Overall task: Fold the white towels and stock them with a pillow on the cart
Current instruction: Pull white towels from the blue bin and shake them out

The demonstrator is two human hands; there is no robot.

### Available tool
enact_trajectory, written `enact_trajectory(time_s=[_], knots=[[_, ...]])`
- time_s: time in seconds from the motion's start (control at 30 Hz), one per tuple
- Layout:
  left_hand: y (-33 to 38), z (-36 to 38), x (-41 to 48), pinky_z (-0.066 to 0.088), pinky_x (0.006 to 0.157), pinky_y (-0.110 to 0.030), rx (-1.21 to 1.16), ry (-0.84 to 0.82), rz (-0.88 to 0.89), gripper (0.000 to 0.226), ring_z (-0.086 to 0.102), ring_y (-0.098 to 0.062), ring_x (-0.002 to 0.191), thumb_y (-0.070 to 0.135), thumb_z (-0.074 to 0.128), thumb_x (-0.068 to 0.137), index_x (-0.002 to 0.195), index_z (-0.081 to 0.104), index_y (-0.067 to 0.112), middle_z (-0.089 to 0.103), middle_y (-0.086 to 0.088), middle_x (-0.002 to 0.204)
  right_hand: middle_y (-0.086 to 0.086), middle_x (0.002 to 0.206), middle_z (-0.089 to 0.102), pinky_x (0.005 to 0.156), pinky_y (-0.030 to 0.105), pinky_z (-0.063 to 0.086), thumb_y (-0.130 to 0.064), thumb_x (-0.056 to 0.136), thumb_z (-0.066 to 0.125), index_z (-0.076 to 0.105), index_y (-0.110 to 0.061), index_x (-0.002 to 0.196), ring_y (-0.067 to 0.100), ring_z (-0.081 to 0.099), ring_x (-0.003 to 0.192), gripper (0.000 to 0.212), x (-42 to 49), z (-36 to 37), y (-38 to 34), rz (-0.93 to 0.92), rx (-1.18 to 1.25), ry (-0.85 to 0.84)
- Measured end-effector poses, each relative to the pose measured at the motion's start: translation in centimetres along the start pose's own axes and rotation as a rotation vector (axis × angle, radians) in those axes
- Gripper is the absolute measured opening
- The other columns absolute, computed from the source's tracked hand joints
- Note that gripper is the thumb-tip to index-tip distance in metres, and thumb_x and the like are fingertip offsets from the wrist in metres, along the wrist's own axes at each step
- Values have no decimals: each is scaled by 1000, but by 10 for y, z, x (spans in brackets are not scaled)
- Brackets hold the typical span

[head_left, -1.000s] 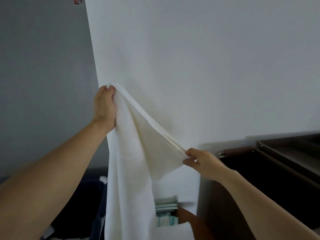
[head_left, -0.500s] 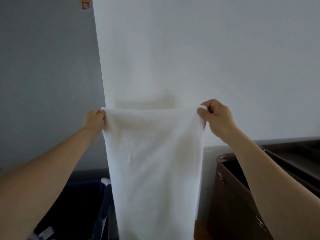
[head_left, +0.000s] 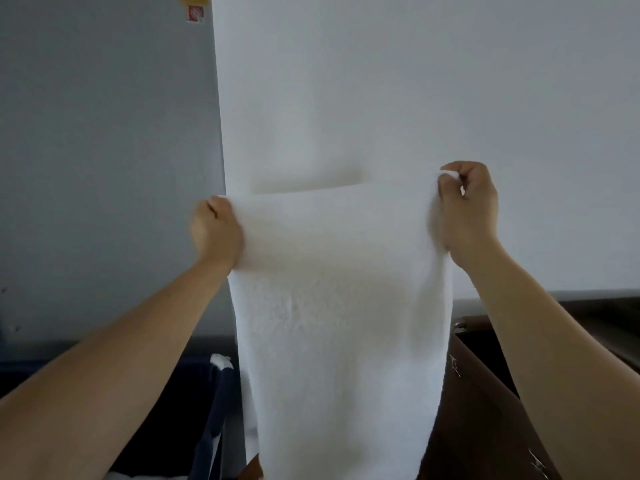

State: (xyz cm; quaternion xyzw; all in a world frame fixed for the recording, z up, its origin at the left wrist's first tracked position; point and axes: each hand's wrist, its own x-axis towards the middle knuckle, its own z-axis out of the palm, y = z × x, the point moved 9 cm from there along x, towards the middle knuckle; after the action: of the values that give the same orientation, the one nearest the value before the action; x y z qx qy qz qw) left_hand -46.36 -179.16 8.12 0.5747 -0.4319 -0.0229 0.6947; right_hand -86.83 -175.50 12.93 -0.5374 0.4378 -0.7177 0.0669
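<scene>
A plain white wall (head_left: 415, 81) fills the view, grey panel (head_left: 104, 133) to the left, a dark brown cart (head_left: 485, 410) low on the right. Up front, the white towel (head_left: 339, 323) hangs spread in the air, top edge stretched level: the left hand (head_left: 216, 230) is fisted tight on one upper corner, the right hand (head_left: 467, 209) pinching the other. This looks like the squaring-up before the first fold. Next, I'd judge, the corners must meet evenly, edges matched, without letting the hanging end twist.
</scene>
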Motion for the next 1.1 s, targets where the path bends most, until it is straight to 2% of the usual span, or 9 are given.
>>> enact_trajectory(time_s=[0.2,0.27,0.33,0.43,0.53,0.7,0.87,1.0,1.1], knots=[[0,18,-11,30,42,-19,-30,-354,196,60,43,-6,52,71,51,85,72,45,13,44,6,61,-15,101,56,67,9,38,-14,97,45,55,-20,108,-5,50,81,17,-7,-10,26,58,-55,38],[-3,23,-16,42,47,-13,-107,-528,186,72,58,-8,57,72,62,68,85,57,2,61,0,70,-14,102,56,65,8,37,-14,96,45,56,-21,110,-4,50,80,18,-6,-13,32,78,-64,50],[-12,31,-23,56,59,-26,-213,-740,111,87,72,-22,75,67,78,58,103,61,-6,72,-14,89,-18,98,55,64,7,37,-14,97,46,56,-23,109,-4,50,79,18,-4,-16,35,91,-52,78],[-24,30,-25,60,69,-32,-349,-895,-50,88,73,-24,83,57,95,38,95,60,-1,74,-10,91,-21,93,54,64,10,38,-15,96,47,58,-23,110,-3,49,75,20,-2,-17,37,113,-33,94],[-37,21,-24,59,67,-27,-339,-868,-81,81,73,-20,81,61,92,38,90,62,6,76,-6,87,-19,92,55,62,7,38,-16,96,49,59,-28,105,-2,48,70,17,-4,-13,33,80,-37,39],[-57,29,-11,58,62,-28,-407,-590,-247,12,68,-14,68,22,63,95,92,64,11,72,-5,87,-17,86,53,58,6,35,-15,97,48,57,-27,105,0,46,66,17,-12,1,32,57,-24,39],[-53,37,-15,49,53,-23,-335,-450,-292,19,60,-8,55,20,52,101,86,59,11,64,0,73,-16,87,52,58,9,36,-16,99,45,58,-19,114,-1,47,68,21,-17,3,55,88,-128,1],[-38,35,-12,37,52,-24,-294,-282,-264,18,45,-13,66,27,47,101,88,48,14,45,3,76,-6,107,53,78,22,37,-21,103,36,53,-11,123,12,50,92,29,-23,10,64,131,-234,-77],[-39,32,-12,37,53,-20,-307,-161,-268,27,43,-11,68,30,44,102,78,41,19,43,5,76,-8,98,53,72,23,35,-31,102,41,53,-13,121,14,50,89,29,-21,13,55,87,-249,-126]])
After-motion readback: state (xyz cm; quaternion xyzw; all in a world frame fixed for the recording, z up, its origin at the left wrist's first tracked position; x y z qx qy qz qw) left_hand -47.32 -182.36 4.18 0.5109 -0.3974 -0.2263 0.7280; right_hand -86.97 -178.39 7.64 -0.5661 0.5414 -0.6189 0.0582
